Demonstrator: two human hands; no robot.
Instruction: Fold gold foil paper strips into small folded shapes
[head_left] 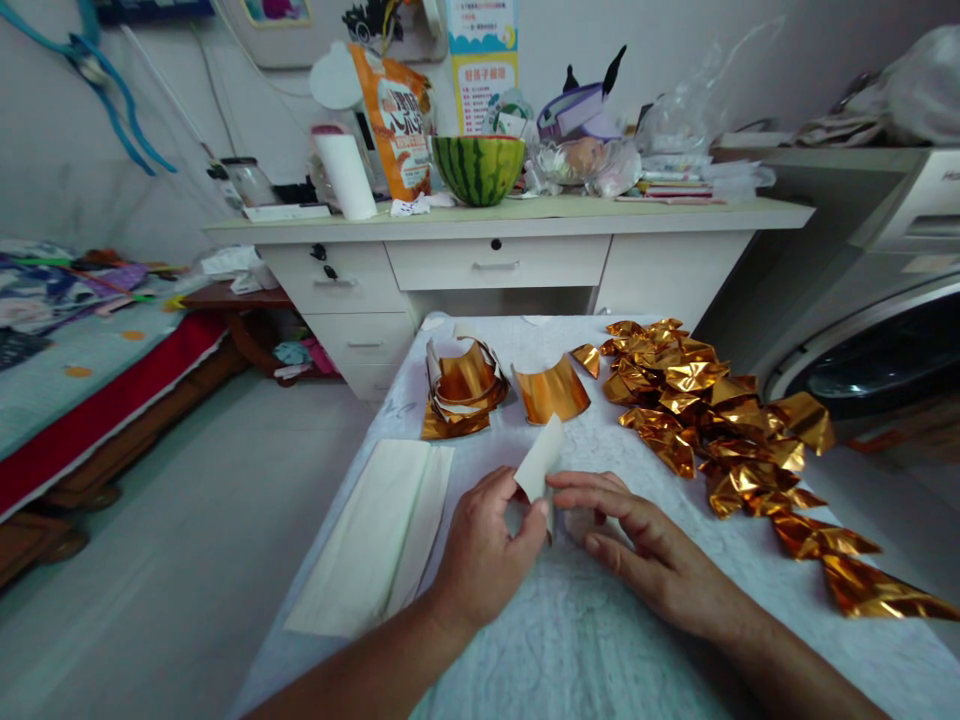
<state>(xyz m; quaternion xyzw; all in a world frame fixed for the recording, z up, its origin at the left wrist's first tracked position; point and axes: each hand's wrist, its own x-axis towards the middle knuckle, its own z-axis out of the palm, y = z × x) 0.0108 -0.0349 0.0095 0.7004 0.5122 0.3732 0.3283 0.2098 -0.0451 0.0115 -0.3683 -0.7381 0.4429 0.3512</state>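
Observation:
My left hand (487, 540) pinches a small piece of foil paper (540, 462), its pale back towards me and a brownish edge showing below. My right hand (645, 545) is beside it, with fingertips at the paper's right edge and the thumb held apart from the fingers. Just beyond my hands lies a single curled gold foil sheet (553, 388). To its left sits a stack of curled gold foil sheets (463, 388). A flat stack of pale paper (367, 535) lies left of my left hand. Folded gold foil pieces (697, 400) are heaped on the right.
These things lie on a cloth-covered table (525, 660). Behind it stands a white desk (495, 262) bearing a cut watermelon (478, 170), an orange snack bag (397, 125) and a white roll (346, 175). A washing machine (870, 290) stands right, a bed (97, 370) left.

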